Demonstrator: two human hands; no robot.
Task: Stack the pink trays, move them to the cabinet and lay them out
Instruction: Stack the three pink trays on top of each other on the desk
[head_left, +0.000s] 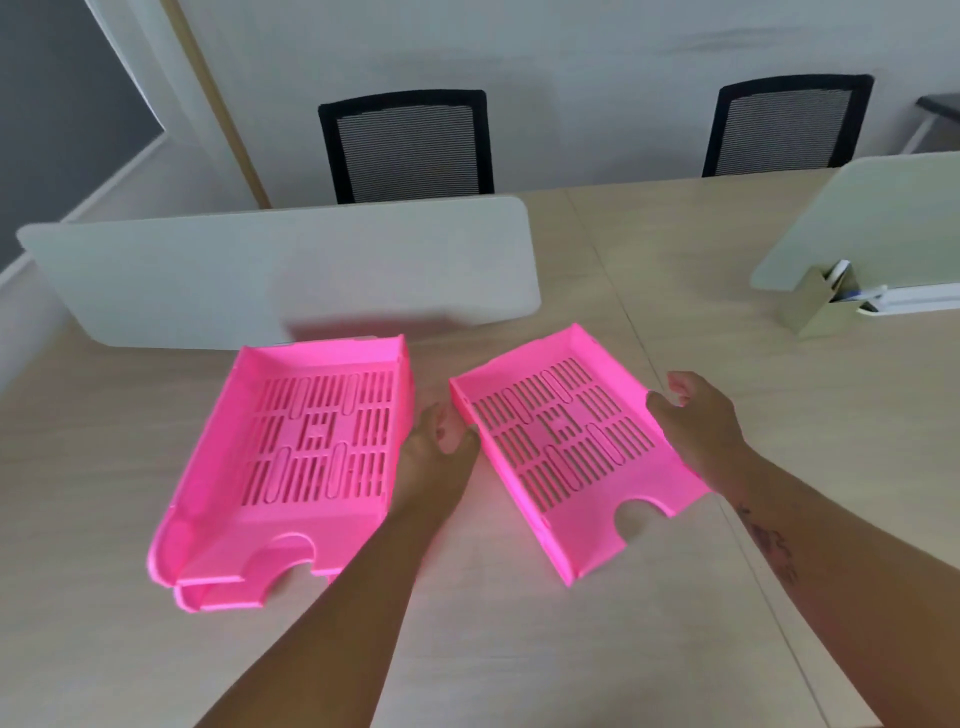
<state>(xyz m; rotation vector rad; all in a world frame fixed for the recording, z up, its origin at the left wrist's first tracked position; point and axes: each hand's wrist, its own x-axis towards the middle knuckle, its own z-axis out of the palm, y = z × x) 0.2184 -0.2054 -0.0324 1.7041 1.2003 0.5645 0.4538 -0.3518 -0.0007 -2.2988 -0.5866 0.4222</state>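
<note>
On the wooden desk (519, 639) lie two groups of pink slotted trays. At the left is a stack of two pink trays (291, 457), one nested over the other, with their notched fronts toward me. To the right a single pink tray (566, 441) lies turned at an angle. My left hand (431, 457) is at this tray's left wall, fingers curled against it. At the tray's right wall my right hand (701, 421) wraps its thumb and fingers over the rim. Whether the tray is off the desk, I cannot tell.
A white desk divider (291, 270) stands right behind the stack. A second divider (872, 223) and a beige pen holder (826, 301) are at the far right. Two black mesh chairs (410, 145) stand beyond the desk, against the wall.
</note>
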